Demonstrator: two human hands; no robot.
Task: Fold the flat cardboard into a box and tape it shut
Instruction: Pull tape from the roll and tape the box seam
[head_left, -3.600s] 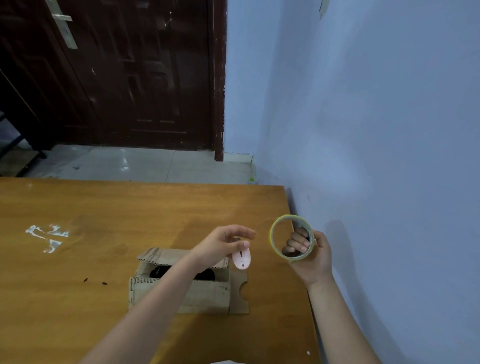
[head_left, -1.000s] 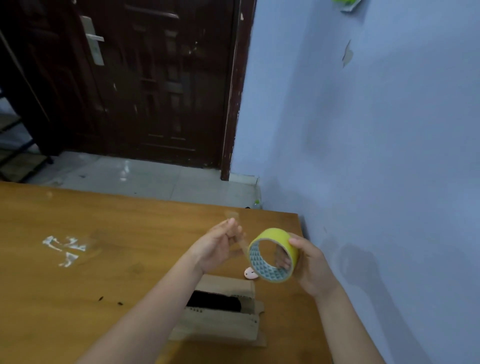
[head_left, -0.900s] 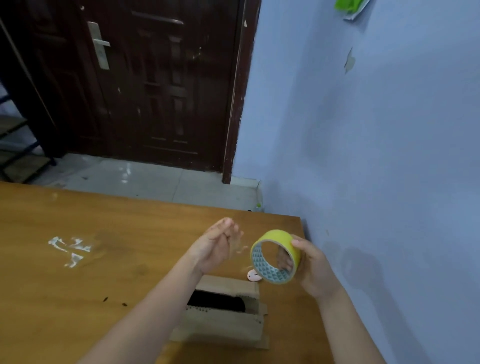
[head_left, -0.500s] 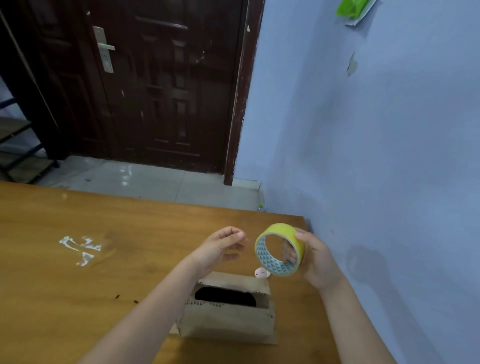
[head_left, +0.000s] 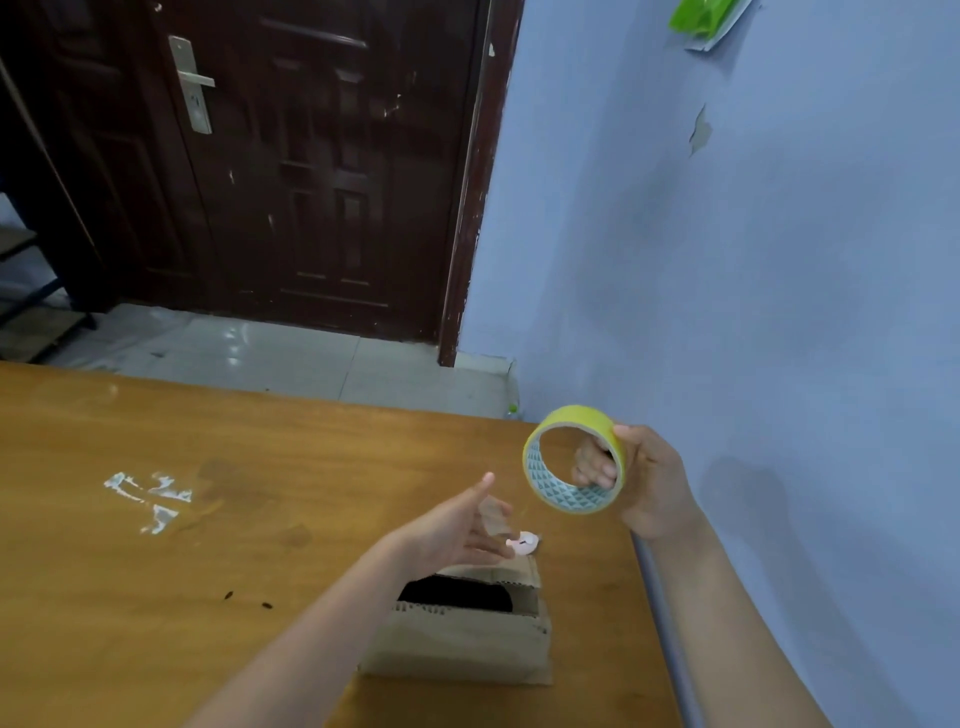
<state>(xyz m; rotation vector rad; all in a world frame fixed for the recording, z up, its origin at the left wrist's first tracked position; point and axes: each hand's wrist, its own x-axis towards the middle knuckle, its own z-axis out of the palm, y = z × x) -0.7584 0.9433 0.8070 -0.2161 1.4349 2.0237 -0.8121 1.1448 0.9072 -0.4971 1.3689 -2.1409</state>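
The cardboard box (head_left: 460, 631) sits on the wooden worktop (head_left: 156, 597) near its right edge, folded up into shape but with its top not closed: a dark opening shows between the flaps, and the perforated edge of the near flap runs along it. Just beyond the box, touching or nearly touching its far flap, lies a small pink-and-white object (head_left: 523, 543) that I can't make out clearly.

The right hand (head_left: 641, 480) is raised above the worktop's right edge, grasping a roll of yellow tape (head_left: 574, 460); the fingers (head_left: 589, 465) are hooked through the core and the thumb presses on the outer rim, so the roll stands on edge with its opening facing us. The left hand (head_left: 460, 527) hovers over the far side of the box, released, fingers stretched out towards the roll and holding nothing firm. A faint, blurred scrap near its fingertips could be clear tape, but I can't tell.

On the left of the worktop there's a patch of whitish smears (head_left: 148, 496). Behind stands a dark wooden door (head_left: 311, 171), and a pale blue wall (head_left: 753, 260) runs along the right.
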